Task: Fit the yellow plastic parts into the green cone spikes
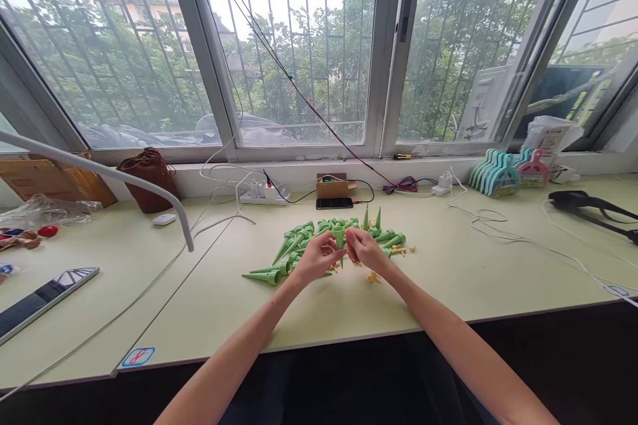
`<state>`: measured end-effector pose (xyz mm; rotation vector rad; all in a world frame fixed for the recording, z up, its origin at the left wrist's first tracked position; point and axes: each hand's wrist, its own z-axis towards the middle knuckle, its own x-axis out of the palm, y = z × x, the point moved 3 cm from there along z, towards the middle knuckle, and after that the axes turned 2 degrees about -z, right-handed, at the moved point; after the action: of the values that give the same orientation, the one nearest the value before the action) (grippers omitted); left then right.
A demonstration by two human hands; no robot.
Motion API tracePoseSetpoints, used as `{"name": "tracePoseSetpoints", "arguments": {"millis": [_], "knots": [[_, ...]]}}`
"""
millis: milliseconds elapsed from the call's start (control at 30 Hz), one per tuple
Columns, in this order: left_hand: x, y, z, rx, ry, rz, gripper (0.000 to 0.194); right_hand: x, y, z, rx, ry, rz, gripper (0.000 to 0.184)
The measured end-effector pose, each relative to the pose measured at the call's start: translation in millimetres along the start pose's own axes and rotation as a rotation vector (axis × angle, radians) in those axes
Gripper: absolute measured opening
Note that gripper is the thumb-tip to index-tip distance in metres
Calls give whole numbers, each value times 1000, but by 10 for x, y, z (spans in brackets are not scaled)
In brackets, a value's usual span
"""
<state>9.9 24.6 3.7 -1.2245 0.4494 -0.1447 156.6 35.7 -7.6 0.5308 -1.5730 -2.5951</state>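
My left hand [317, 257] grips a green plastic watering spike [339, 236] above the table, its wide open end up and its tip down. Right beside it, my right hand [365, 251] is closed in a pinch at the spike's side; whatever lies between those fingers is hidden. A heap of similar green spikes [298, 239] spreads behind and left of my hands, and two of them stand with points up. Small yellow plastic pieces [373, 277] lie scattered near my right hand and under the heap.
Behind the heap are a phone [334, 202], a small cardboard box [332, 184] and a power strip [266, 195]. A white lamp arm [149, 178] reaches in from the left. Cables [491, 219] trail across the right side, near teal hangers [494, 174]. A tablet [44, 299] lies left.
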Motion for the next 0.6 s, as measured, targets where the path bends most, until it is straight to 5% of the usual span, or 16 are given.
{"name": "tracePoseSetpoints", "arguments": {"millis": [600], "knots": [[-20, -24, 12, 51, -183, 86, 33, -26, 26, 21, 4, -180, 21, 47]]}}
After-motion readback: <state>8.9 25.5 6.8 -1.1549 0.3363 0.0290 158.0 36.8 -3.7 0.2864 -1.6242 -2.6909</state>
